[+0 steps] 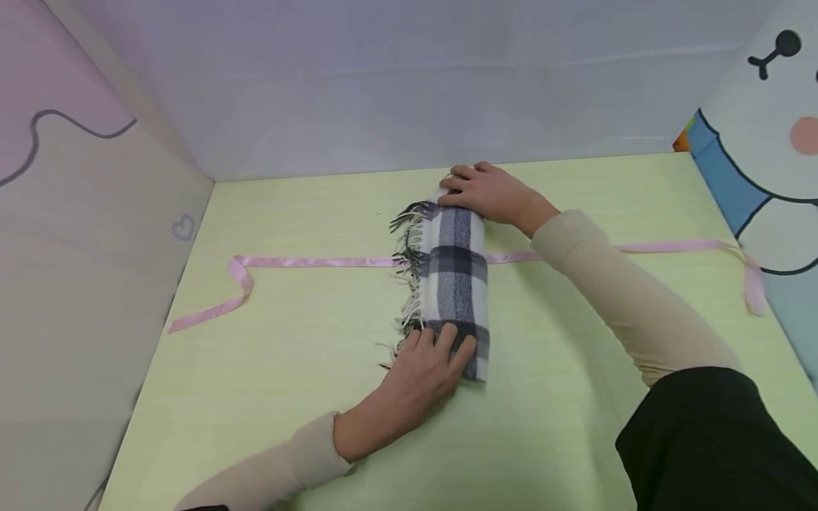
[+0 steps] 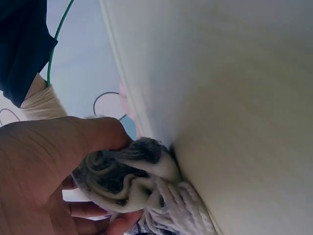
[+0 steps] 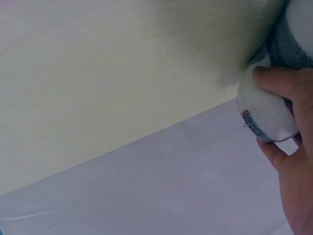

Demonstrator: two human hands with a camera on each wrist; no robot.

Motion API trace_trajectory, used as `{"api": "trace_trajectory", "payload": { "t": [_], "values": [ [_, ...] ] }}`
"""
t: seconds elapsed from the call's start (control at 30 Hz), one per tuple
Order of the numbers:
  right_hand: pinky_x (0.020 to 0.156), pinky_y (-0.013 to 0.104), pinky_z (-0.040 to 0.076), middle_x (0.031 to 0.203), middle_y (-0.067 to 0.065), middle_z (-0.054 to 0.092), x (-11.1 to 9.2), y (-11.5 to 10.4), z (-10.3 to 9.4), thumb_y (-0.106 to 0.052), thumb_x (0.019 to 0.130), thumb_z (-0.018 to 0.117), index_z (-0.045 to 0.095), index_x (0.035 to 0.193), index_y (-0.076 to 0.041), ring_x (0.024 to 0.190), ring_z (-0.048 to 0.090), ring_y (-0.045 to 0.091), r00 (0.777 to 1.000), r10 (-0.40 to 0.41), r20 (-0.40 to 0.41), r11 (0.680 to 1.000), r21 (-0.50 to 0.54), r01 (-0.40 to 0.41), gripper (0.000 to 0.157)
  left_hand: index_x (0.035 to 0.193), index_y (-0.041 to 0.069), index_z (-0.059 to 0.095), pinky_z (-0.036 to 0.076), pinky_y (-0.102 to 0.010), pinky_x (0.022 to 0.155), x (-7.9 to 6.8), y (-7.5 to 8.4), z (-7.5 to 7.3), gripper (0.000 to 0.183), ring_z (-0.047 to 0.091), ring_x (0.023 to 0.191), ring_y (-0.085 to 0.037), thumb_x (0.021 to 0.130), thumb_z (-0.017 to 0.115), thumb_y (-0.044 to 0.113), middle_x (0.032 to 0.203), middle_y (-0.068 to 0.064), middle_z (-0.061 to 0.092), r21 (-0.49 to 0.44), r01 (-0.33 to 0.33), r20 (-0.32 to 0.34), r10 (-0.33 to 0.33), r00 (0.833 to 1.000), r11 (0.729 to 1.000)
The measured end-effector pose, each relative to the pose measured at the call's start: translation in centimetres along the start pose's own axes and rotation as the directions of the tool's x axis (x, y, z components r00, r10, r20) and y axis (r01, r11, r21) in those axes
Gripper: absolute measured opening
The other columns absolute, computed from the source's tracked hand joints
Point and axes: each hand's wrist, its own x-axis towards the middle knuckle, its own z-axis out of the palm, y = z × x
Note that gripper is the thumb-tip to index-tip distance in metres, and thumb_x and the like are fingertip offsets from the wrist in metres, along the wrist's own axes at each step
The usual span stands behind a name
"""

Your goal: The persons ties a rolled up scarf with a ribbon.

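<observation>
A rolled plaid scarf (image 1: 455, 277) in grey, black and white lies lengthwise at the middle of the table, its fringe spread along the left side. My left hand (image 1: 424, 372) grips the near end; the left wrist view shows the spiral end of the rolled scarf (image 2: 132, 176) between thumb and fingers. At the far end my right hand (image 1: 492, 191) holds the roll, and in the right wrist view its thumb and a finger curve round the scarf (image 3: 266, 107). A pink ribbon (image 1: 319, 262) runs crosswise under the scarf, the middle part hidden.
The pale yellow table (image 1: 287, 397) meets a plain light backdrop (image 1: 396, 106) at its far edge. The ribbon bends near the left edge and hangs over the right edge. A cartoon-printed panel (image 1: 773, 170) stands on the right, a pale panel (image 1: 83, 284) on the left.
</observation>
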Motion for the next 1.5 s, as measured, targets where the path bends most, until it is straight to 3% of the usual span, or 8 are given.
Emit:
{"api": "trace_trajectory", "payload": {
  "t": [0.37,0.63,0.9,1.1,1.23,1.3,1.37,1.5],
  "values": [
    [0.112,0.062,0.042,0.158,0.012,0.049,0.8,-1.5,0.7,0.003,0.099,0.066,0.057,0.142,-0.023,0.149,0.039,0.039,0.997,0.070,0.019,0.997,0.037,-0.071,0.050,0.128,0.018,0.057,0.044,-0.032,0.062,0.1,0.2,0.5,0.051,0.055,0.067,-0.021,0.081,0.076,0.024,0.107,-0.008,0.056,-0.049,0.098,0.157,-0.089,0.984,0.994],
    [0.113,0.064,0.041,0.166,0.017,0.037,-0.4,-1.1,0.5,0.000,0.101,0.064,0.044,0.154,-0.022,0.153,0.033,0.043,0.992,0.124,0.002,0.992,0.026,-0.124,0.061,0.135,0.023,0.054,0.052,-0.035,0.067,0.5,0.0,-1.4,0.042,0.063,0.082,-0.025,0.097,0.070,0.020,0.116,-0.009,0.059,-0.037,0.103,0.262,-0.090,0.961,0.994],
    [0.111,0.067,0.041,0.170,0.028,0.018,-2.2,-1.4,0.6,-0.013,0.105,0.059,0.020,0.166,-0.017,0.150,0.032,0.052,0.942,0.326,0.079,0.929,0.156,-0.335,0.073,0.137,0.030,0.058,0.055,-0.044,0.087,0.8,-1.7,-3.7,0.051,0.063,0.108,-0.028,0.092,0.079,0.039,0.123,-0.006,0.063,-0.106,0.068,0.294,-0.034,0.955,0.992],
    [0.114,0.069,0.038,0.170,0.033,0.011,-3.5,-1.7,0.4,-0.022,0.106,0.043,-0.005,0.167,-0.006,0.150,0.030,0.057,0.864,0.453,0.218,0.800,0.327,-0.502,0.079,0.138,0.023,0.059,0.052,-0.047,0.097,1.7,-4.0,-5.1,0.051,0.060,0.119,-0.030,0.096,0.073,0.048,0.121,-0.004,0.065,-0.153,0.110,0.330,-0.054,0.942,0.982],
    [0.114,0.066,0.039,0.160,0.038,0.033,-4.5,-1.9,0.7,-0.022,0.105,0.037,-0.013,0.165,-0.004,0.143,0.041,0.056,0.833,0.485,0.267,0.688,0.471,-0.552,0.080,0.142,0.016,0.056,0.052,-0.051,0.098,2.8,-5.9,-4.6,0.051,0.061,0.122,-0.034,0.102,0.065,0.045,0.124,-0.009,0.067,-0.164,0.230,0.399,-0.149,0.905,0.959],
    [0.113,0.063,0.041,0.156,0.037,0.041,-5.0,-2.1,1.0,-0.023,0.106,0.036,-0.013,0.165,-0.005,0.138,0.049,0.053,0.831,0.487,0.270,0.611,0.574,-0.545,0.079,0.149,0.012,0.050,0.053,-0.053,0.097,3.4,-6.7,-3.7,0.057,0.062,0.124,-0.037,0.105,0.059,0.047,0.132,-0.013,0.066,-0.180,0.318,0.451,-0.209,0.867,0.931],
    [0.115,0.060,0.041,0.155,0.036,0.044,-5.4,-2.4,1.3,-0.025,0.109,0.034,-0.012,0.165,-0.006,0.137,0.052,0.050,0.833,0.483,0.269,0.513,0.685,-0.518,0.075,0.157,0.009,0.040,0.053,-0.055,0.099,3.9,-7.1,-2.7,0.066,0.060,0.128,-0.041,0.107,0.054,0.050,0.142,-0.019,0.061,-0.230,0.433,0.513,-0.270,0.815,0.871],
    [0.125,0.058,0.030,0.167,0.030,0.030,-5.9,-3.2,1.9,-0.038,0.113,0.032,-0.006,0.166,-0.008,0.151,0.038,0.047,0.829,0.486,0.276,0.316,0.829,-0.461,0.072,0.166,0.007,0.019,0.049,-0.059,0.108,4.6,-7.3,-0.7,0.081,0.049,0.143,-0.046,0.108,0.045,0.057,0.161,-0.025,0.043,-0.353,0.653,0.627,-0.349,0.696,0.670]
  ]
}}
